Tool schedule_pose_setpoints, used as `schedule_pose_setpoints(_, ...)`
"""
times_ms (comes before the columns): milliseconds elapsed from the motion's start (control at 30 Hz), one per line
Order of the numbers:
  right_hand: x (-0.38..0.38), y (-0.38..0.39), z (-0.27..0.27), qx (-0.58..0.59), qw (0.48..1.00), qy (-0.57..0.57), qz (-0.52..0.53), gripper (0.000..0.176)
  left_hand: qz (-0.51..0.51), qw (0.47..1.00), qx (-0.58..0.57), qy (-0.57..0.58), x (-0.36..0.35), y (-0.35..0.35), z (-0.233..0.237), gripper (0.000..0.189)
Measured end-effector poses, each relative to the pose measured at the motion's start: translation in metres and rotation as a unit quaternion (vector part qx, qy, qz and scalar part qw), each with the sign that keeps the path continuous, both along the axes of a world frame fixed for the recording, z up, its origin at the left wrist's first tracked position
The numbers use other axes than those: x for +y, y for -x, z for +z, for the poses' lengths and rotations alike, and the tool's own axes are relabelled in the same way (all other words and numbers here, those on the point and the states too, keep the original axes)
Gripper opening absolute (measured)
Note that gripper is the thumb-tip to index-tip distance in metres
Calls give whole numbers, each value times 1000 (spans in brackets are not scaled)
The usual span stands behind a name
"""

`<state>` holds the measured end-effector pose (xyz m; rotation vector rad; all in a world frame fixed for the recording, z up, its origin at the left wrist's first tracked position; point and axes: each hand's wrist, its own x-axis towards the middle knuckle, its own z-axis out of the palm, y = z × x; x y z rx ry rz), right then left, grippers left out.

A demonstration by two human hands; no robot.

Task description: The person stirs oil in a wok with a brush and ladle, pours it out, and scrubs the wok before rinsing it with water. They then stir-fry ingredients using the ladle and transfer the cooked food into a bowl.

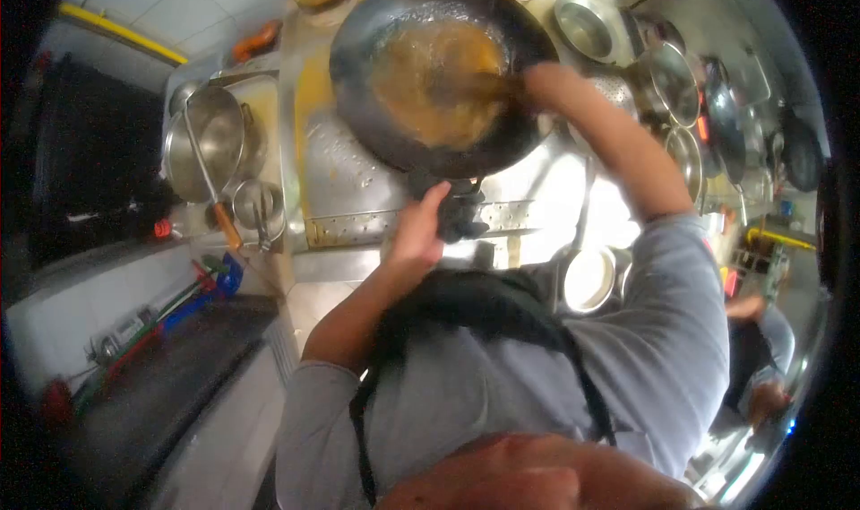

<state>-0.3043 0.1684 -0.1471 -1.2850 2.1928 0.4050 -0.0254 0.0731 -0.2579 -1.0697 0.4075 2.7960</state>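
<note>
A wok (394,125) over the steel tabletop (345,174) holds thin brown sauce (434,84) spread across its bottom, seemingly mid-stir, with none served out. Just below the wok, the left hand (419,232) has its fingers clamped on the handle through a dark cloth (461,216), arm bent near the chest. The right hand (546,82) reaches over the wok's right rim, forearm outstretched; whether its fingers grip a tool is too blurred to tell
</note>
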Motion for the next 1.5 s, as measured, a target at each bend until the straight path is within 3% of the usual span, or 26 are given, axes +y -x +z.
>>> schedule_pose_setpoints(67,-36,20,-3,136,989,-52,-19,22,-11,999,-25,28,-4,-1,-1,30)
schedule_pose_setpoints(133,-71,10,-49,114,967,90,-209,27,-29,997,-49,51,-2,-2,-1,31)
schedule_pose_setpoints(167,-83,6,-81,90,987,67,-119,31,-36,996,-59,63,-2,-1,0,31)
schedule_pose_setpoints(200,-80,-12,-96,64,976,175,-116,45,-34,996,-58,65,-2,0,3,31)
schedule_pose_setpoints(267,-60,-47,-61,-77,971,204,-100,82,-46,992,-64,98,-4,-1,13,32)
schedule_pose_setpoints(333,-20,-47,-29,-225,950,210,-50,81,-49,995,-41,77,-6,0,20,32)
schedule_pose_setpoints(400,7,-27,20,-259,962,4,-88,83,-50,997,-21,55,-6,0,29,31)
schedule_pose_setpoints(467,29,23,29,-109,986,-120,33,74,-34,997,-18,60,-6,1,37,31)
schedule_pose_setpoints(533,23,79,-7,20,981,-172,-88,54,-34,998,-38,45,-5,-2,22,30)
schedule_pose_setpoints(600,-23,49,26,166,979,-16,-113,23,-39,997,-58,30,-2,-6,7,29)
schedule_pose_setpoints(667,-56,36,-16,203,972,82,-79,24,-64,994,-35,83,-1,-5,0,36)
schedule_pose_setpoints(733,-71,3,-50,118,983,86,-109,25,-57,994,-31,85,-1,-5,-1,34)
schedule_pose_setpoints(767,-73,-14,-55,36,991,-2,-132,25,-52,995,-29,80,-2,-4,0,33)
schedule_pose_setpoints(800,-59,-30,-60,12,994,55,-94,31,-47,996,-24,71,-3,-4,-1,32)
schedule_pose_setpoints(833,-37,-53,-37,-36,987,130,-89,45,-45,997,-16,61,-3,-3,-1,31)
schedule_pose_setpoints(933,19,-54,27,-158,978,40,-127,61,-35,999,5,26,-2,-4,2,27)
schedule_pose_setpoints(967,36,-37,34,-99,993,-16,-69,64,-36,999,9,21,-1,-4,0,26)
schedule_pose_setpoints(1000,40,-21,49,-10,994,-110,16,38,-39,999,8,17,0,-3,3,26)
schedule_pose_setpoints(1033,44,-20,69,8,974,-34,-225,24,-26,1000,12,10,1,-3,11,29)
schedule_pose_setpoints(1067,57,1,67,108,980,-115,-125,24,-13,1000,16,3,2,-3,15,31)
schedule_pose_setpoints(1167,82,20,54,226,968,-58,-91,25,17,1000,3,13,4,-7,-9,35)
schedule_pose_setpoints(1200,84,14,53,224,968,-62,-93,25,50,989,28,135,7,-6,58,35)
schedule_pose_setpoints(1300,76,-27,66,204,971,-105,-63,20,16,996,-39,81,-2,3,50,32)
schedule_pose_setpoints(1367,63,-55,85,35,997,27,-69,20,-1,998,-14,68,-1,-2,8,31)
schedule_pose_setpoints(1400,52,-55,78,34,997,30,-64,20,-19,998,8,56,-2,-5,-5,30)
schedule_pose_setpoints(1500,6,-43,20,-75,994,-82,-6,50,-63,988,-74,124,-7,-7,-5,30)
